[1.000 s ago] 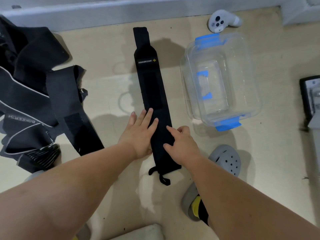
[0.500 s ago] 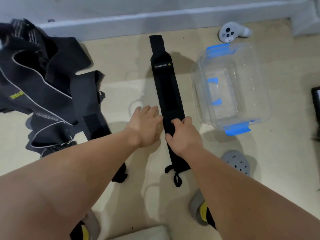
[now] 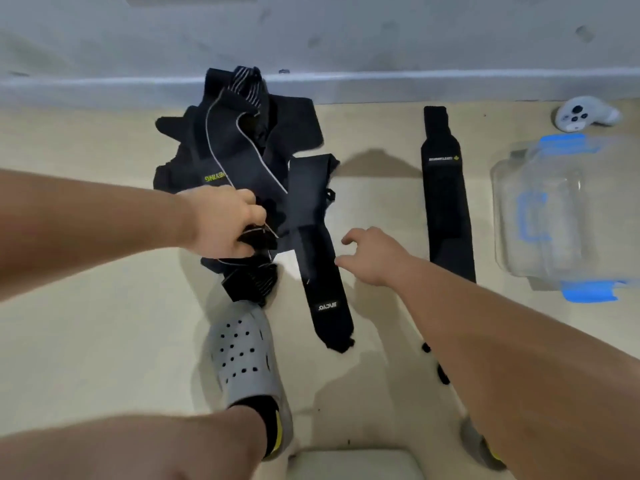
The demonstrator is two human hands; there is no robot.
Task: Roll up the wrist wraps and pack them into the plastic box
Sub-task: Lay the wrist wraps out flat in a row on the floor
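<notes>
Bare floor fills the left third of the frame, open down to the lower edge. The baseboard closes off the top. In the upper middle-left lies the pile of black wraps, reaching back to the baseboard. The left hand is at the pile's near edge, fingers curled tight round a fold of black fabric. Below it, a grey clog on the person's foot sits just under the pile, crowding that side.

Just right of the left hand, a labelled wrist wrap runs from the pile down toward the middle of the frame. The right hand hangs just beside this wrap's right edge, fingers loosely spread and holding nothing. Whether the fingertips touch the wrap cannot be told.

Across a strip of bare floor to the right, the flat wrist wrap lies stretched out straight, its lower end hidden behind the right forearm. Further right, apart from it, stands the clear plastic box with blue latches, blurred. A white controller lies in the upper right, beyond the box and near the baseboard.
</notes>
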